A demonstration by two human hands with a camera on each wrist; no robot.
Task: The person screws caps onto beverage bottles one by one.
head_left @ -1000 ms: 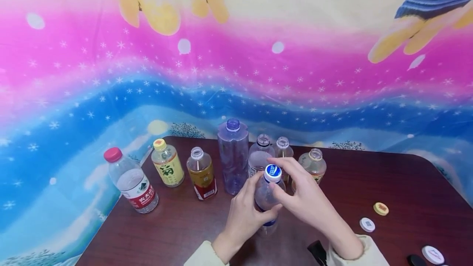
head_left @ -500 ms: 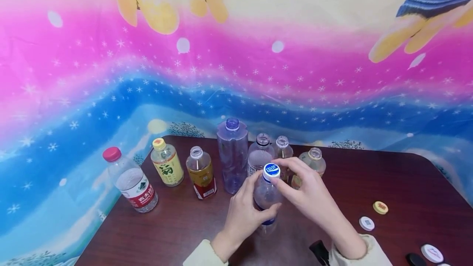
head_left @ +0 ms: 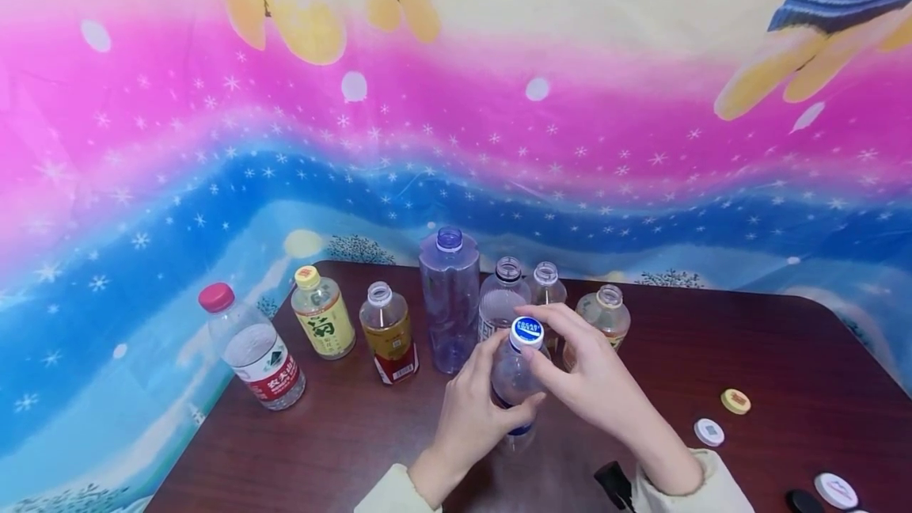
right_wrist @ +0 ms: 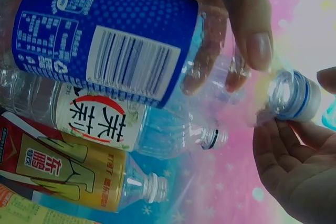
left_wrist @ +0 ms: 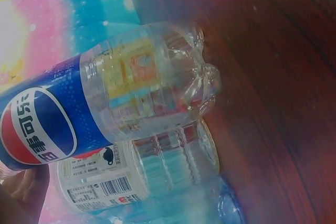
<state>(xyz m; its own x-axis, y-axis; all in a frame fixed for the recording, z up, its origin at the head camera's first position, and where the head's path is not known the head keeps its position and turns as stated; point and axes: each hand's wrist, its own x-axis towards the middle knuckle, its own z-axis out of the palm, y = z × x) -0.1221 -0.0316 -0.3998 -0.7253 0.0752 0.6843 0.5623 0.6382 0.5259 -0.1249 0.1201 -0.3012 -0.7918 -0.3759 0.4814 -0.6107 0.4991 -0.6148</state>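
Well, take the tall purple bottle (head_left: pixel 450 303) as the mark on this dark reddish table (head_left: pixel 335 450), and count left and right as the person does. In front of it and a little to its right is the Pepsi bottle (head_left: pixel 511 378), upright, its neck topped by a Pocari Sweat cap (head_left: pixel 527 334), white with a blue face. I can't tell whether its base touches the wood. Both hands are on it: the left hand (head_left: pixel 470 410) is curled round the upper body, and the right hand (head_left: pixel 594 378) pinches the cap between thumb and fingers.

Just right of the purple bottle come a jasmine-label bottle (head_left: pixel 501 303) with a black neck ring, a Dongpeng bottle (head_left: pixel 545 291) and a yellow-labelled bottle (head_left: pixel 604 315), their threads showing. To its left are a gold-and-red bottle (head_left: pixel 388 335), threads bare too, then a yellow-capped chrysanthemum-drink bottle (head_left: pixel 324 319), and farthest out, a red-capped Nongfu Spring bottle (head_left: pixel 267 366).

Well to its right and nearer the person lie a yellow cap (head_left: pixel 735 400), two white caps (head_left: pixel 837 490) and a black cap (head_left: pixel 803 501). Behind it hangs a pink-and-blue snowflake backdrop (head_left: pixel 627 133).
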